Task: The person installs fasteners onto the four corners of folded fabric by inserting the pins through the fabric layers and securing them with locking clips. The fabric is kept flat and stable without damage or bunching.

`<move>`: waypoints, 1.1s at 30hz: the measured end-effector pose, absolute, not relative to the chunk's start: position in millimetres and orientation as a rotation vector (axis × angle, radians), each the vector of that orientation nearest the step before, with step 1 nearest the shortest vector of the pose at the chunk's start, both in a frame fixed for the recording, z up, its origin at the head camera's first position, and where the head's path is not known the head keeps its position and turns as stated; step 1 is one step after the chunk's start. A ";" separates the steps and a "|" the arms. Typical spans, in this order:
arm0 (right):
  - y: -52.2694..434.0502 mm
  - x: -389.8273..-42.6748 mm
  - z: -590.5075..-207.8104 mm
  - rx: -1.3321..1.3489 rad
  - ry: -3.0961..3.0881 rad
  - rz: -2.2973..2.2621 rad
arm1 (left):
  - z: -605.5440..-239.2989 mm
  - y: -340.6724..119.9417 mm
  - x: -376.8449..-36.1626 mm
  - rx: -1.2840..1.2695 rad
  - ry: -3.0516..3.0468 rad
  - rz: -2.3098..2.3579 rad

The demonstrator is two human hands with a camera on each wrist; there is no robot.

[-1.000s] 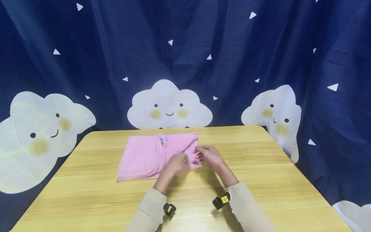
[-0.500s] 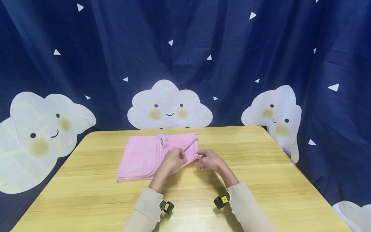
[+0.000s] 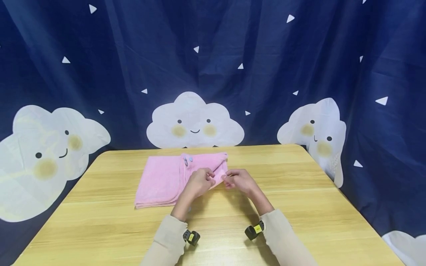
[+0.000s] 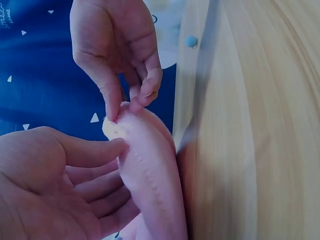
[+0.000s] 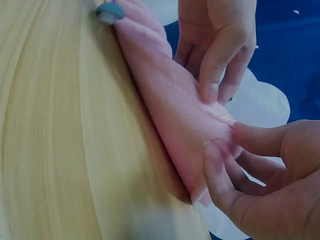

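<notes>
Two hands meet at the right near corner of a pink towel [image 3: 166,181] lying folded on the far middle of the wooden table [image 3: 299,207]: left hand [image 3: 198,181] and right hand [image 3: 240,181] both pinch its lifted edge. Left wrist view shows thumb and fingertips [image 4: 145,95] nipping the hem. Right wrist view shows the same pinch, a grey-blue button [image 5: 110,12] farther off.

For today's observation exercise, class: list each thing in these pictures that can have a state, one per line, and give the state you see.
pink towel: folded, flat on the table, near right corner lifted off it
left hand: pinching the lifted corner
right hand: pinching the same corner
blue button: on the towel, unfastened
wooden table: bearing the towel
curtain: hanging behind the table
</notes>
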State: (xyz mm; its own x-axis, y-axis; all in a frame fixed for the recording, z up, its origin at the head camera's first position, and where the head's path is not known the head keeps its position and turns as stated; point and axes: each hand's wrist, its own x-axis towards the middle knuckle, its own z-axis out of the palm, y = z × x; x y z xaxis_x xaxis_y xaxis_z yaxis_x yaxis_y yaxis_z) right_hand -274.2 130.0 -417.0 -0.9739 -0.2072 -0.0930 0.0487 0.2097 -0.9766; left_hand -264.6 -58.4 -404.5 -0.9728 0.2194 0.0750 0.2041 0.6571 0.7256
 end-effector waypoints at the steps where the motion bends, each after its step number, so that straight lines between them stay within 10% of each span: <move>1: 129.4 -274.1 -416.9 -0.139 2.262 -1.870 | -404.5 -58.0 -264.8 0.360 2.849 1.243; 33: 158.0 -274.5 -390.4 -0.101 2.482 -1.778 | -404.2 -61.3 -267.4 0.294 2.889 1.452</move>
